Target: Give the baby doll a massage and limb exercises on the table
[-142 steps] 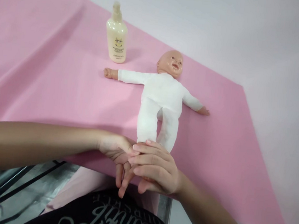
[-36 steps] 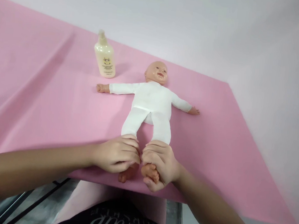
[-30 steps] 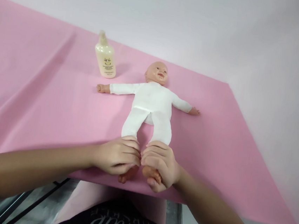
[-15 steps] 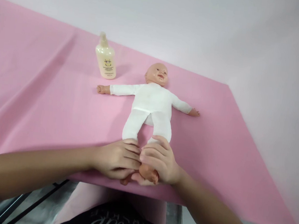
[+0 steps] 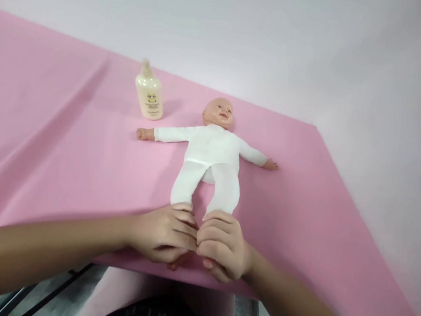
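A baby doll (image 5: 213,146) in a white suit lies on its back, head away from me, arms spread and legs toward me. My left hand (image 5: 166,233) is closed round the lower part of the doll's leg on the left; a bit of that foot shows below my fingers. Around the lower part of the other leg my right hand (image 5: 221,243) is wrapped, its fingers curled and covering the foot almost wholly. The fingertips of both hands meet or nearly meet between the legs.
Pink cloth (image 5: 288,205) covers the table, with a long fold at the left. A cream pump bottle (image 5: 150,97) stands upright beyond the doll's outstretched arm on the left. The table's near edge runs just below my hands.
My right hand has closed further over the doll's foot, which showed below its fingers before. My left hand keeps its hold. The whole view has shifted slightly, so things sit lower.
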The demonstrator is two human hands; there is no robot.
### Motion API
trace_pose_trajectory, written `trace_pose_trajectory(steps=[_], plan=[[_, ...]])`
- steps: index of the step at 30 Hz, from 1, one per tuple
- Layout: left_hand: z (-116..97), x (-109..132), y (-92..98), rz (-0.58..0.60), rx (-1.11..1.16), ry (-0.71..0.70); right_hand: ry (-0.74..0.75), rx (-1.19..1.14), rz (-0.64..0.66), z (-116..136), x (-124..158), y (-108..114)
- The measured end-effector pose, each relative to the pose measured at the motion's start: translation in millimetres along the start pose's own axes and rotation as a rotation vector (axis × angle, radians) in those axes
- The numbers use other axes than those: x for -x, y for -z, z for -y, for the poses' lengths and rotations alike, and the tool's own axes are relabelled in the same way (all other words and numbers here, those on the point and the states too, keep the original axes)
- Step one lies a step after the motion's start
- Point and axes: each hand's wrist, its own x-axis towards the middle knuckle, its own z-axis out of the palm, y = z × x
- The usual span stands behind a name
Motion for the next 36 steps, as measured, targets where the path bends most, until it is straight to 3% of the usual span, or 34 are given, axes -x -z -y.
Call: trace_pose_trajectory(steps=[7, 12, 16, 22, 26, 31, 36], plan=[[3.0, -0.2, 2.0, -0.050, 0.088, -0.020, 0.119, 0.047, 0.024, -2.8, 3.1, -1.4], [15.9, 2.7, 13.5, -0.170, 0.148, 0.097, 0.114, 0.099, 0.307, -3.9, 9.7, -3.5], [28.8, 4.8, 13.4, -0.268, 0.062, 0.185, 0.074, 0.088, 0.430, -6.6, 11.5, -8.0], [41.2, 5.3, 4.1, -0.335, 0.017, 0.225, 0.042, 0.078, 0.406, -9.4, 9.3, -14.0], [49.4, 1.3, 8.6, -0.367, 0.056, 0.317, 0.022, 0.104, 0.424, -9.2, 10.8, -18.0], [82.2, -32.4, 32.8, -0.505, 0.056, 0.573, -0.017, 0.086, 0.428, -8.4, 10.6, -17.9], [149.9, -92.0, 59.5, -0.784, 0.096, 0.856, -0.056, 0.038, 0.437, -10.1, 11.2, -17.5]])
